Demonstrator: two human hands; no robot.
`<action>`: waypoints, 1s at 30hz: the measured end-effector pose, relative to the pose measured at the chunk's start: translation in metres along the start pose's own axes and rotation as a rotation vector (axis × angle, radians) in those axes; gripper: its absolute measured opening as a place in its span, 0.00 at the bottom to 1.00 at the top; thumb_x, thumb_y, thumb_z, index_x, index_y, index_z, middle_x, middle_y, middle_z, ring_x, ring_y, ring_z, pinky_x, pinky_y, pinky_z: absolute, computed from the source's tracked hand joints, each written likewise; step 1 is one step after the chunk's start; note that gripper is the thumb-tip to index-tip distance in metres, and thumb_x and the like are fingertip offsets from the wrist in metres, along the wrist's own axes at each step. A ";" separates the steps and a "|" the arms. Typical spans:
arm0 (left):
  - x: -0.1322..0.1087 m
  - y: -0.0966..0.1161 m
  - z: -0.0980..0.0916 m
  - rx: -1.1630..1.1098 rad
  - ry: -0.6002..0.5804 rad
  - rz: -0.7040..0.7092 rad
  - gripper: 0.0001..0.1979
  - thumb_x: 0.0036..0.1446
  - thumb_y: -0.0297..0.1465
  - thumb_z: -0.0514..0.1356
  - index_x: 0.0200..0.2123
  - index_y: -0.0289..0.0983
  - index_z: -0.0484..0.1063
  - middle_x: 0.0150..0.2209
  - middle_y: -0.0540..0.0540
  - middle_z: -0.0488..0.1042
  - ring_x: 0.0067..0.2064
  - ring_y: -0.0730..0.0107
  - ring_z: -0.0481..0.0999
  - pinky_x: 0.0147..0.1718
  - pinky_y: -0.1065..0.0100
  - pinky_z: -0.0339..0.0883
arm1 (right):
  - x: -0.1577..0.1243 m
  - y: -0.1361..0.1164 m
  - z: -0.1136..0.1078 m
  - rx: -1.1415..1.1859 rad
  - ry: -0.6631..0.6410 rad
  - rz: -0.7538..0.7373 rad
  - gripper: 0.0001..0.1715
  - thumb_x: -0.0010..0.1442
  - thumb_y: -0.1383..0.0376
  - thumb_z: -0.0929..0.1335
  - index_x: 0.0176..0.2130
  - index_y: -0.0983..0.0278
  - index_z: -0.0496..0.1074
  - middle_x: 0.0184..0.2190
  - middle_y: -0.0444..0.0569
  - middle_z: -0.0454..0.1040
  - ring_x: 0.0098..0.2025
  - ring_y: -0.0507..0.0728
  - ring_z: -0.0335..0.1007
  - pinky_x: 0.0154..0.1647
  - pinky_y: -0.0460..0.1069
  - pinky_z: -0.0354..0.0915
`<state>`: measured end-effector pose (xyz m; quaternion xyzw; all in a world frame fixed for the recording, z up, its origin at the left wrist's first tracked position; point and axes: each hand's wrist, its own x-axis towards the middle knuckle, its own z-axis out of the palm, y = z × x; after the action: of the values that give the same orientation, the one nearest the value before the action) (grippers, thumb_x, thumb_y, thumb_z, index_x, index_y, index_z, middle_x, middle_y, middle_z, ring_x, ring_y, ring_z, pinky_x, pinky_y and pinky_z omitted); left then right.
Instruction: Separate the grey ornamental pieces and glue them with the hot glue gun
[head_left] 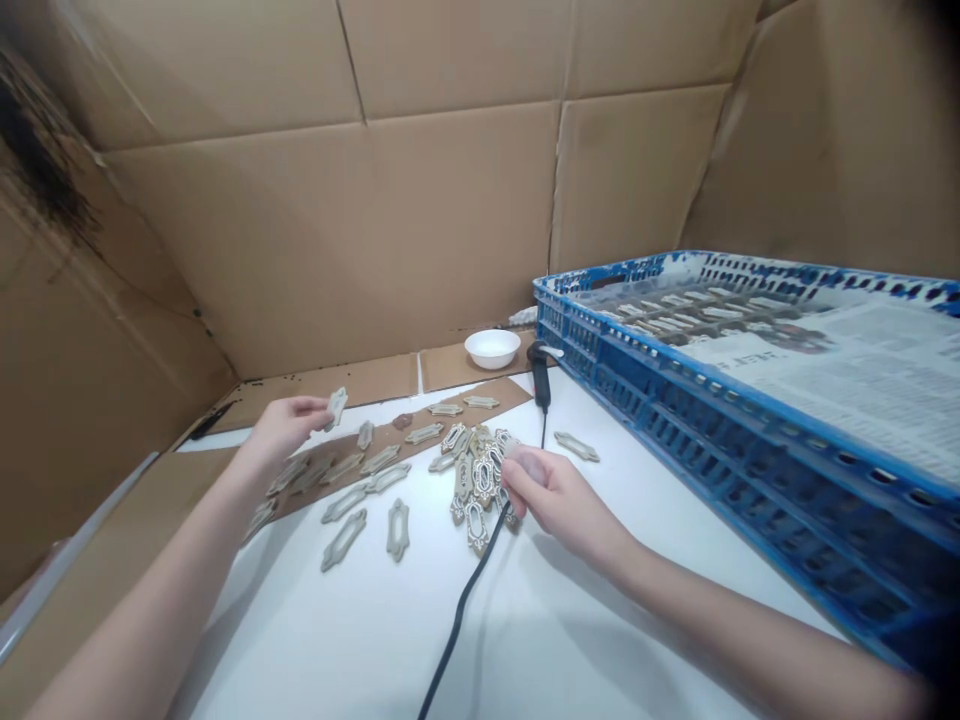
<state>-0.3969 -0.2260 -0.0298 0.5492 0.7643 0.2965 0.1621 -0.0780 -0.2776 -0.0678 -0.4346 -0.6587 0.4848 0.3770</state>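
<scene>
My left hand [289,425] pinches one small grey-white ornate plate [336,407] and holds it up above the brown cardboard strip [390,435]. My right hand [551,492] rests on the white table [570,610] with its fingers curled on the right edge of a heap of the same plates [478,475]. Several more plates [360,500] lie spread over the strip and the table between my hands. A single plate [576,446] lies apart, right of the heap.
A blue plastic crate [675,400] lined with newspaper and holding several plates stands at the right. A white bowl [492,347] sits at the back. A black tool [538,375] with a black cable [461,605] runs toward me. Cardboard walls [375,220] surround the table.
</scene>
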 end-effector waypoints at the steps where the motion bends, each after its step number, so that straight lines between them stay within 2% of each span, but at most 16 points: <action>1: 0.005 -0.009 0.000 0.050 0.016 -0.006 0.18 0.40 0.39 0.57 0.34 0.34 0.72 0.31 0.46 0.75 0.32 0.64 0.72 0.28 0.70 0.63 | -0.001 -0.001 0.000 -0.004 0.002 -0.002 0.14 0.57 0.62 0.59 0.23 0.65 0.62 0.16 0.41 0.63 0.18 0.47 0.52 0.21 0.44 0.51; 4: 0.016 -0.027 0.006 0.152 0.035 -0.013 0.15 0.37 0.36 0.57 0.29 0.33 0.73 0.24 0.47 0.74 0.29 0.63 0.72 0.26 0.70 0.61 | -0.002 -0.001 0.000 0.003 0.009 0.003 0.13 0.57 0.63 0.59 0.23 0.65 0.62 0.16 0.41 0.63 0.17 0.47 0.52 0.20 0.44 0.50; 7: 0.019 -0.035 0.015 0.232 0.035 -0.007 0.15 0.38 0.35 0.57 0.30 0.33 0.74 0.20 0.47 0.73 0.27 0.63 0.72 0.25 0.70 0.60 | -0.001 0.000 0.001 0.034 0.004 0.028 0.12 0.57 0.63 0.58 0.24 0.65 0.62 0.15 0.40 0.61 0.15 0.46 0.49 0.18 0.44 0.49; 10: 0.017 -0.038 0.022 0.290 0.027 0.018 0.14 0.39 0.34 0.56 0.30 0.34 0.74 0.25 0.45 0.76 0.29 0.62 0.73 0.27 0.70 0.60 | -0.002 0.000 0.003 0.085 -0.013 0.067 0.11 0.58 0.62 0.58 0.28 0.65 0.62 0.15 0.38 0.59 0.14 0.45 0.47 0.16 0.43 0.46; 15: 0.013 -0.038 0.031 0.375 0.054 0.105 0.09 0.41 0.30 0.54 0.25 0.36 0.74 0.31 0.42 0.77 0.35 0.59 0.73 0.34 0.69 0.61 | -0.004 -0.002 0.003 0.151 -0.021 0.065 0.12 0.58 0.60 0.57 0.35 0.66 0.62 0.14 0.37 0.57 0.14 0.45 0.46 0.15 0.43 0.43; 19: 0.006 -0.023 0.026 0.389 0.155 0.173 0.12 0.44 0.31 0.53 0.30 0.34 0.74 0.37 0.38 0.75 0.42 0.54 0.71 0.41 0.65 0.59 | -0.004 -0.004 0.003 0.180 -0.030 0.041 0.09 0.57 0.64 0.57 0.32 0.65 0.63 0.13 0.37 0.55 0.14 0.45 0.45 0.15 0.42 0.43; 22: -0.013 0.008 0.018 0.332 0.201 0.222 0.16 0.50 0.36 0.49 0.35 0.35 0.72 0.39 0.42 0.75 0.41 0.59 0.71 0.39 0.67 0.61 | -0.005 -0.006 0.003 0.156 -0.064 0.067 0.08 0.55 0.66 0.58 0.30 0.66 0.64 0.12 0.36 0.53 0.14 0.45 0.44 0.15 0.42 0.43; 23: -0.023 0.022 0.017 0.290 0.183 0.243 0.16 0.51 0.38 0.48 0.35 0.37 0.72 0.37 0.45 0.75 0.38 0.63 0.72 0.36 0.69 0.62 | -0.006 -0.007 0.003 0.142 -0.092 0.076 0.08 0.54 0.67 0.59 0.29 0.66 0.65 0.12 0.36 0.53 0.14 0.45 0.43 0.15 0.42 0.43; 24: -0.035 0.037 0.018 0.178 0.111 0.278 0.17 0.52 0.39 0.48 0.35 0.37 0.72 0.36 0.46 0.75 0.36 0.64 0.72 0.33 0.71 0.62 | -0.007 -0.009 0.004 0.128 -0.127 0.084 0.08 0.54 0.68 0.59 0.29 0.66 0.66 0.13 0.36 0.53 0.14 0.45 0.43 0.15 0.42 0.43; 27: -0.080 0.077 0.029 0.003 -0.178 0.433 0.16 0.54 0.41 0.49 0.35 0.38 0.71 0.33 0.49 0.75 0.33 0.68 0.71 0.29 0.73 0.62 | -0.012 -0.013 0.006 0.096 -0.248 0.088 0.09 0.53 0.69 0.60 0.29 0.67 0.68 0.15 0.37 0.54 0.16 0.45 0.46 0.16 0.42 0.44; 29: -0.108 0.094 0.041 -0.018 -0.369 0.562 0.15 0.55 0.38 0.50 0.41 0.41 0.69 0.32 0.50 0.74 0.32 0.71 0.71 0.29 0.73 0.61 | -0.015 -0.014 0.007 0.095 -0.318 0.056 0.09 0.53 0.68 0.59 0.28 0.67 0.68 0.16 0.38 0.54 0.18 0.45 0.47 0.18 0.42 0.46; 30: -0.119 0.098 0.047 -0.025 -0.425 0.613 0.15 0.56 0.37 0.49 0.45 0.42 0.67 0.31 0.50 0.74 0.31 0.72 0.70 0.29 0.74 0.61 | -0.016 -0.014 0.008 0.105 -0.349 0.034 0.09 0.54 0.68 0.59 0.27 0.67 0.67 0.16 0.38 0.53 0.18 0.45 0.47 0.18 0.42 0.46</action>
<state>-0.2566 -0.3031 -0.0133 0.7997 0.5102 0.2201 0.2274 -0.0830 -0.2970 -0.0571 -0.3346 -0.6806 0.5928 0.2710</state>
